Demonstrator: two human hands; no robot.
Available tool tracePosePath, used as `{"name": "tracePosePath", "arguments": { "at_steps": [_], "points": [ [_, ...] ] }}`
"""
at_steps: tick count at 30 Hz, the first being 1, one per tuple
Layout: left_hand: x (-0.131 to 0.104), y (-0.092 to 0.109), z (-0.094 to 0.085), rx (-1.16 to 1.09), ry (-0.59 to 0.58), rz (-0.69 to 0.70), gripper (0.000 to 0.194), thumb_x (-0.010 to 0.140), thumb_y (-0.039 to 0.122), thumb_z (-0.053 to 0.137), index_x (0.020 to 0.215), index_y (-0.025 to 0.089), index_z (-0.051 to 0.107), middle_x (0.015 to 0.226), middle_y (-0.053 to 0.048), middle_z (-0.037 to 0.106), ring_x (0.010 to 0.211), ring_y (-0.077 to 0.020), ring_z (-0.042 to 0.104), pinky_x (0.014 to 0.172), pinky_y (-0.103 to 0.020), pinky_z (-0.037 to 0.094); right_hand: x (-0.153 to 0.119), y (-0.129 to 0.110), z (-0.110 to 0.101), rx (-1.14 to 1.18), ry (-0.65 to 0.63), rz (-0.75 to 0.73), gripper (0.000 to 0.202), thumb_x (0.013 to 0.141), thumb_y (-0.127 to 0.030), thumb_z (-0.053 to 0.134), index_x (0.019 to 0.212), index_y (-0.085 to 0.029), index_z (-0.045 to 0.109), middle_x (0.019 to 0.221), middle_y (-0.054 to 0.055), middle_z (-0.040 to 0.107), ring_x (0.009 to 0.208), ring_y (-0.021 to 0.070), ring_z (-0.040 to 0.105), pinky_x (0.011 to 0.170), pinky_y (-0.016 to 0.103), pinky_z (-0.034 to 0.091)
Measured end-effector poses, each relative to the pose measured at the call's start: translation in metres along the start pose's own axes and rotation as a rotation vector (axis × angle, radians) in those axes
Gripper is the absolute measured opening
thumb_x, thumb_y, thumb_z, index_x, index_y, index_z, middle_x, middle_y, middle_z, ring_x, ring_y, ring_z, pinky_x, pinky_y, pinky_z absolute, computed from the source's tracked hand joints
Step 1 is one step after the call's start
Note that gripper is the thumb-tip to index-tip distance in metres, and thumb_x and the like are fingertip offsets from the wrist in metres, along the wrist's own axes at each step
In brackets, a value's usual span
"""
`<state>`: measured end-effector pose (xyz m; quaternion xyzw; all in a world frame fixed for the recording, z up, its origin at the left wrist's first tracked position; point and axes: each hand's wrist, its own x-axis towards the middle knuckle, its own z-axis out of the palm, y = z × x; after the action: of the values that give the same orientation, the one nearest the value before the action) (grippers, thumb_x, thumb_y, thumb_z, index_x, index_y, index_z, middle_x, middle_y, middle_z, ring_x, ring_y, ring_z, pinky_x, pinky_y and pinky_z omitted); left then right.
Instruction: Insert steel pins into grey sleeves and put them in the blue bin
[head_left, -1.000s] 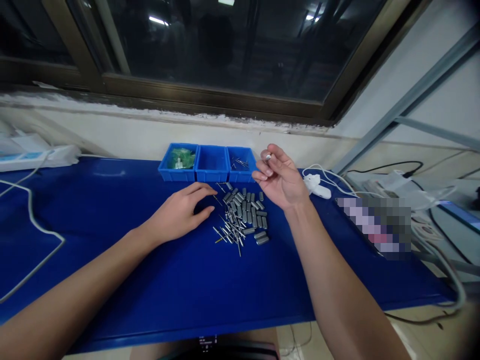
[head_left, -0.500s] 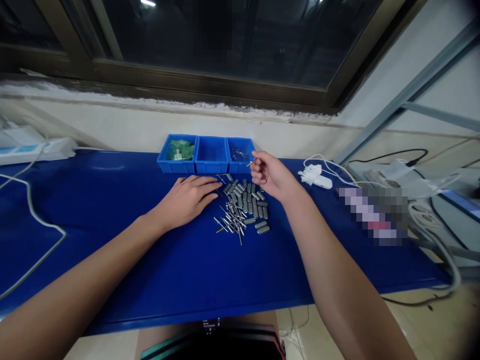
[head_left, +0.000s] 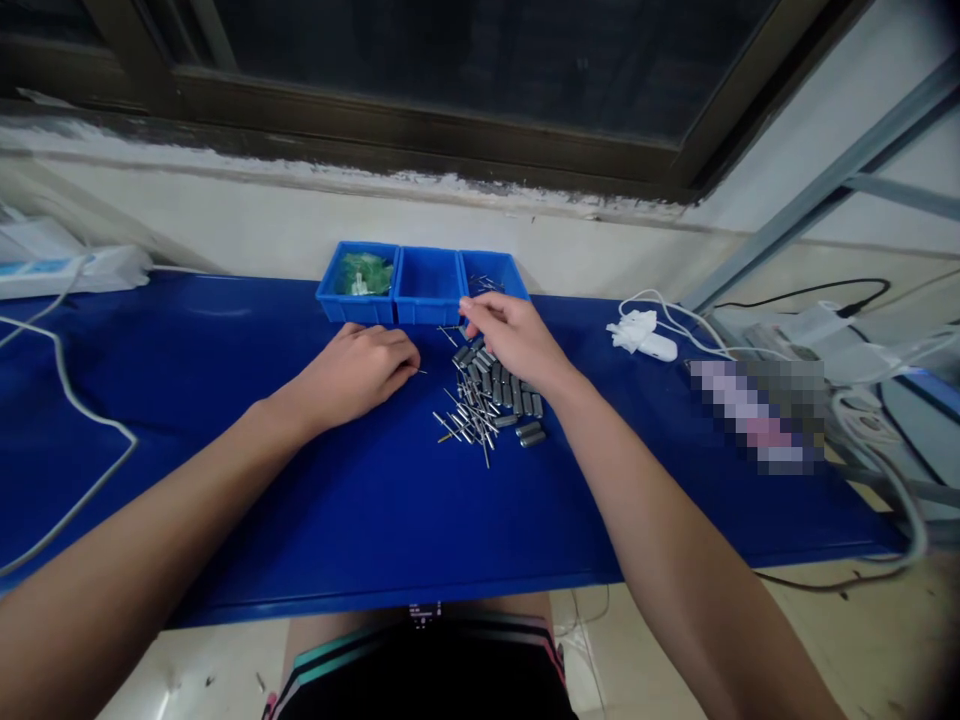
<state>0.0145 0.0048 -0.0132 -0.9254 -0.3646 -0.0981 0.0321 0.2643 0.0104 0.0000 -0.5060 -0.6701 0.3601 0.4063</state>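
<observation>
My left hand (head_left: 364, 372) rests on the blue table, its fingers pinched on a thin metal pin (head_left: 422, 372) left of the pile. Just in front of the blue bins, my right hand (head_left: 510, 335) has thumb and fingertips pressed together; what they hold, if anything, is too small to make out. Between the hands lie grey metal cylinders (head_left: 517, 397) and, nearer the front, a tangle of thin rivet-like pins (head_left: 474, 415). The left bin (head_left: 356, 308) holds green plastic, the middle bin (head_left: 427, 310) shows a bare floor, and the right bin (head_left: 517, 279) holds several pins.
A white device with cable (head_left: 654, 346) lies on the right of the table (head_left: 337, 530). At the far left are a white power strip (head_left: 97, 274) and a loose cable (head_left: 64, 400). A metal frame (head_left: 787, 200) and more cables stand at the right.
My right hand has moved left, from beside the right bin to before the gap between middle and right bins. My left hand has drawn back slightly and its spread fingers have closed on a pin.
</observation>
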Motion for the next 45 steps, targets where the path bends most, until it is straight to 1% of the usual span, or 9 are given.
{"name": "tracePosePath", "arguments": {
  "at_steps": [5,9,17,21,25,28,35,41,45],
  "points": [
    [0.002,0.003,-0.004,0.059,0.053,-0.026,0.018,0.099,0.024,0.050,0.097,0.018,0.067,0.096,-0.011,0.076,0.088,-0.0292,0.072,0.084,-0.044,0.052,-0.011,-0.008,0.018,-0.307,0.009,-0.221,0.034,0.103,-0.054,0.062,0.092,-0.023,0.073,0.083,0.002,0.072,0.075,0.0177,0.059,0.071,0.035,0.038],
    [0.003,0.005,-0.005,-0.064,0.264,-0.083,0.024,0.105,0.030,0.049,0.108,0.017,0.069,0.101,-0.013,0.076,0.096,-0.0295,0.072,0.086,-0.043,0.054,-0.014,-0.011,0.026,-0.358,-0.052,-0.259,0.038,0.106,-0.050,0.058,0.080,-0.022,0.066,0.073,0.000,0.063,0.070,0.0165,0.053,0.069,0.035,0.032],
    [0.001,0.010,-0.007,-0.238,0.527,-0.109,0.020,0.108,0.041,0.058,0.112,0.025,0.071,0.114,-0.006,0.078,0.109,-0.0267,0.073,0.098,-0.044,0.056,-0.010,-0.005,0.038,-0.066,0.006,-0.287,0.034,0.107,-0.043,0.057,0.080,-0.023,0.062,0.079,0.001,0.062,0.077,0.0166,0.056,0.074,0.034,0.042],
    [0.001,0.012,-0.008,-0.295,0.627,-0.122,0.028,0.109,0.049,0.058,0.113,0.024,0.071,0.116,-0.006,0.077,0.105,-0.0239,0.072,0.095,-0.042,0.057,0.001,0.001,0.026,0.079,0.076,-0.352,0.026,0.098,-0.049,0.071,0.091,-0.024,0.070,0.086,0.001,0.065,0.081,0.0177,0.060,0.075,0.034,0.048],
    [0.001,0.015,-0.006,-0.340,0.661,-0.202,0.030,0.112,0.045,0.051,0.105,0.023,0.071,0.103,-0.006,0.077,0.094,-0.0221,0.071,0.086,-0.039,0.055,0.010,0.004,0.007,0.199,0.134,-0.291,0.035,0.090,-0.062,0.078,0.096,-0.028,0.073,0.085,0.001,0.064,0.080,0.0185,0.062,0.065,0.032,0.049],
    [0.002,0.016,-0.003,-0.352,0.610,-0.185,0.030,0.109,0.043,0.054,0.100,0.021,0.073,0.096,-0.006,0.077,0.087,-0.0210,0.071,0.082,-0.036,0.054,0.011,0.001,-0.005,0.321,0.121,-0.212,0.038,0.086,-0.067,0.081,0.098,-0.031,0.073,0.083,0.001,0.064,0.073,0.0177,0.060,0.056,0.030,0.045],
    [0.000,0.020,-0.002,-0.447,0.298,0.109,0.025,0.104,0.038,0.060,0.103,0.018,0.076,0.096,-0.004,0.078,0.084,-0.0174,0.073,0.081,-0.030,0.054,-0.001,-0.011,-0.029,0.454,0.049,-0.201,0.035,0.083,-0.065,0.082,0.101,-0.037,0.069,0.085,0.000,0.063,0.079,0.0201,0.063,0.059,0.032,0.048],
    [-0.006,0.029,-0.014,-0.518,-0.007,0.152,0.026,0.092,0.045,0.076,0.095,0.020,0.075,0.091,-0.003,0.075,0.081,-0.0182,0.071,0.074,-0.030,0.052,-0.007,-0.016,-0.033,0.325,0.065,-0.147,0.037,0.087,-0.074,0.070,0.102,-0.040,0.066,0.088,0.002,0.063,0.081,0.0241,0.061,0.057,0.035,0.044],
    [-0.011,0.034,-0.021,-0.520,-0.136,0.157,0.036,0.083,0.053,0.087,0.087,0.021,0.070,0.088,0.000,0.073,0.076,-0.0168,0.067,0.069,-0.030,0.047,-0.004,-0.014,-0.035,0.351,0.087,-0.081,0.041,0.088,-0.079,0.066,0.096,-0.039,0.065,0.080,0.001,0.060,0.076,0.0234,0.060,0.055,0.035,0.041]
  ]
}}
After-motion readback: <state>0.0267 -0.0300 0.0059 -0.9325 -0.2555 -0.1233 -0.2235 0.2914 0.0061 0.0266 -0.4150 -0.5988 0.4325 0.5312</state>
